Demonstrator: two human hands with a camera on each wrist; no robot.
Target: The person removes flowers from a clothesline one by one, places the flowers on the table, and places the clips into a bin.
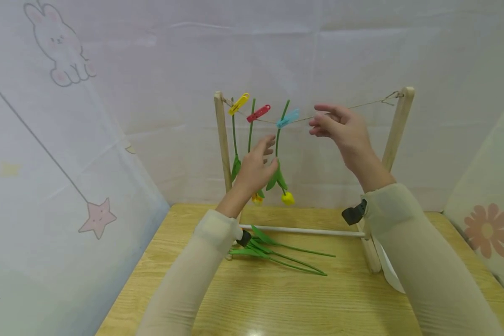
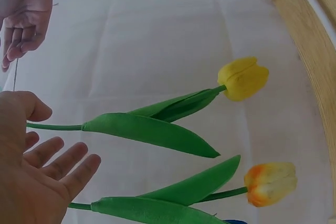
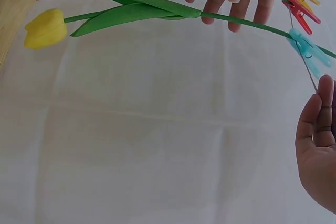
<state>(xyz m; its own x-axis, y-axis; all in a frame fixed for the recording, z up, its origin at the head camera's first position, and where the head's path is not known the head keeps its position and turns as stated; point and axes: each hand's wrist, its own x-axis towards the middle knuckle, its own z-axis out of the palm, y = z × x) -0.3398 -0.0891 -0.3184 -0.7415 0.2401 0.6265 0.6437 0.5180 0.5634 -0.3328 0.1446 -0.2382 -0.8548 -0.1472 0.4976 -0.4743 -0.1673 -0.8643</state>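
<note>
My left hand (image 1: 256, 165) has its fingers loosely spread, beside the hanging stems, holding nothing. Its thumb overlaps the stem of a yellow tulip (image 2: 243, 78) in the left wrist view. A light blue clothespin (image 1: 288, 118) fixes that artificial flower upside down on a thin string (image 3: 304, 69). Right of this clip, my right hand (image 1: 344, 133) pinches the string between thumb and finger. A red clothespin (image 1: 258, 113) and a yellow clothespin (image 1: 238, 104) hold two more stems further left. An orange and white tulip (image 2: 270, 184) hangs behind the left hand.
The string spans a wooden frame with a left post (image 1: 222, 140), a right post (image 1: 399, 126) and a white lower bar (image 1: 302, 230). Several green-stemmed flowers (image 1: 277, 254) lie on the wooden table (image 1: 269, 303). A white object (image 1: 388, 270) sits by the right foot.
</note>
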